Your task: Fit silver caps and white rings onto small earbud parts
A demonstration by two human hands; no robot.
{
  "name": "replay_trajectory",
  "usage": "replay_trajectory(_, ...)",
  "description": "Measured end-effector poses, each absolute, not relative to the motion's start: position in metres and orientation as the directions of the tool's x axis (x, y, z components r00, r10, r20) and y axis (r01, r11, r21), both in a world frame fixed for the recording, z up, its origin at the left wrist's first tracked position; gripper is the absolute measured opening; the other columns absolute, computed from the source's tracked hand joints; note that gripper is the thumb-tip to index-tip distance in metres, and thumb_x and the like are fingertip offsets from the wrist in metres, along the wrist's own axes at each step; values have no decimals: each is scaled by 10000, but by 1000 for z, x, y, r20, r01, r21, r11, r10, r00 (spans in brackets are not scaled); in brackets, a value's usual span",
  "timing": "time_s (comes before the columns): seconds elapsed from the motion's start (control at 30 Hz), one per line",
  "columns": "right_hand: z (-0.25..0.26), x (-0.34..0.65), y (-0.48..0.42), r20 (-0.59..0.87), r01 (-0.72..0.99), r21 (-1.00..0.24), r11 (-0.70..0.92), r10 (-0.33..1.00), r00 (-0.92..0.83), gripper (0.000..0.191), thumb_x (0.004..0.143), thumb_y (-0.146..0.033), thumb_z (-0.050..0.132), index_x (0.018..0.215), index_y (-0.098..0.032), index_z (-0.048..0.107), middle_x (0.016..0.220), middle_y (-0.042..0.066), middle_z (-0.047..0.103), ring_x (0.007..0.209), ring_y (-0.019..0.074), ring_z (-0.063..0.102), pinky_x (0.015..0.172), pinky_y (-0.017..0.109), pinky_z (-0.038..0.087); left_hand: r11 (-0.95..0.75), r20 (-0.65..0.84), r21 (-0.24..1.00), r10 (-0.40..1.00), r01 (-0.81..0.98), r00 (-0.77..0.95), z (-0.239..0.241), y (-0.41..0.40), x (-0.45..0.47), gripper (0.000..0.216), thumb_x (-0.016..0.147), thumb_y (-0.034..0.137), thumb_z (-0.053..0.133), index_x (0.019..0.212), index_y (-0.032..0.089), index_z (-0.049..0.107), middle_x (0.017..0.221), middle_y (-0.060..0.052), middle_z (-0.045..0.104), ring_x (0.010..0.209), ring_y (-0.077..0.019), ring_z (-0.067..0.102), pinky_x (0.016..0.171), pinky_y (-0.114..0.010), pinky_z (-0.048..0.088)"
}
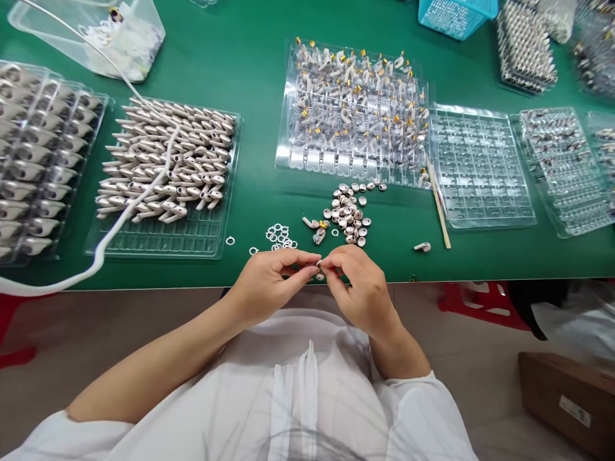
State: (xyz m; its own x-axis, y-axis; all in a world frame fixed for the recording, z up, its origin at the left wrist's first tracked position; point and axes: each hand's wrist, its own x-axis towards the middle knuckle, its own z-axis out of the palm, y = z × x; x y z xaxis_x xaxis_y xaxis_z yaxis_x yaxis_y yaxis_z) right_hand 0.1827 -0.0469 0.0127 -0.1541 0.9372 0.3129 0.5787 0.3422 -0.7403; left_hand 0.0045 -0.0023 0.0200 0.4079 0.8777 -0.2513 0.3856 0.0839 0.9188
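Note:
My left hand (269,282) and my right hand (358,285) meet at the near edge of the green table (259,70), fingertips pinched together around a tiny white part (319,264) that is mostly hidden. Just beyond them lie a pile of small round caps (350,214), a cluster of thin white rings (280,235), two white earbud shells (314,229) and a lone earbud shell (422,246).
A clear tray of white earbud stems (168,166) sits at left, crossed by a white cable (113,224). A tray of parts with yellow tabs (353,109) is ahead, a clear tray without parts (480,166) and a wooden stick (438,205) at right. A blue basket (456,14) stands at the back.

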Motion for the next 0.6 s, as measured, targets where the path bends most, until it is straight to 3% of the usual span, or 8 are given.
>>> replay_trajectory(0.27, 23, 198, -37, 93, 528, -825, 202, 970, -225, 58, 895, -195, 627, 838, -197, 618, 767, 5, 631, 661, 120, 558, 611, 248, 461, 149, -285, 943, 824, 298, 489, 19, -3, 0, 232, 814, 334, 683, 949, 164, 764, 890, -67, 775, 717, -183, 738, 697, -248, 610)
replay_trajectory(0.6, 13, 183, -43, 129, 418, -897, 143, 990, -61, 69, 885, -186, 598, 870, -201, 663, 786, 5, 658, 677, 118, 592, 617, 244, 502, 319, -349, 937, 853, 143, 387, 20, -5, 7, 199, 799, 310, 700, 898, 141, 737, 782, -37, 732, 656, -136, 681, 659, -224, 600)
